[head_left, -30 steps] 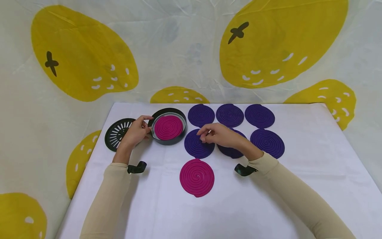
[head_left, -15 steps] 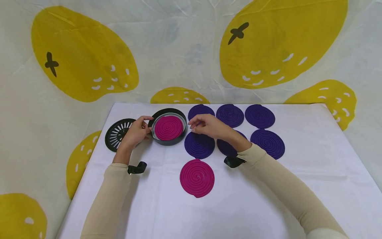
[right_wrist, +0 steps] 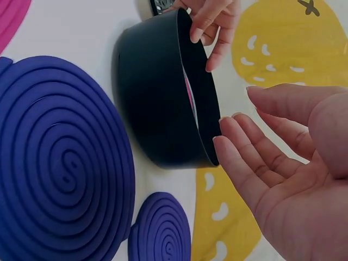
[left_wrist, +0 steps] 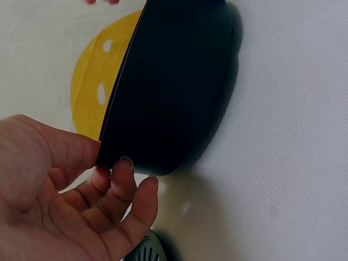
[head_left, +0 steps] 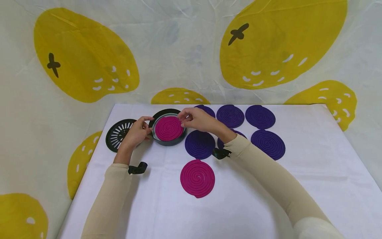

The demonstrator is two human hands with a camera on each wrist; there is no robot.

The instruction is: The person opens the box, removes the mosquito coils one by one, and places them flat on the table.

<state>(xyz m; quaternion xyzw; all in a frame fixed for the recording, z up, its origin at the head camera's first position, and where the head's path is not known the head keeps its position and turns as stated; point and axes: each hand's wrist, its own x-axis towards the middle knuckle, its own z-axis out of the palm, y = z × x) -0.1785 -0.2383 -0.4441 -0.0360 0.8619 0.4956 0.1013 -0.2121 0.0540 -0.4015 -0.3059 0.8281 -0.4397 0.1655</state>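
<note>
A deep round black tin (head_left: 167, 143) stands at the back left of the table with a pink mosquito coil (head_left: 169, 128) in it. My left hand (head_left: 137, 131) pinches its left rim, thumb above and fingertips against the wall, as the left wrist view shows on the tin's dark side (left_wrist: 168, 81). At the right rim is my right hand (head_left: 197, 120), thumb and fingers apart and nothing held. In the right wrist view its fingertips (right_wrist: 224, 142) lie at the rim; whether they touch is unclear. The coil shows there only as a thin pink strip.
A black slotted lid (head_left: 112, 139) lies left of the tin, partly behind my left hand. Several purple mosquito coils (head_left: 260, 117) lie in two rows to the right, some partly covered by my right arm. Another pink coil (head_left: 197, 178) lies nearer the front.
My right hand has moved left and away from me, from over a front-row purple coil to the tin's right rim. The left hand keeps its hold on the tin.
</note>
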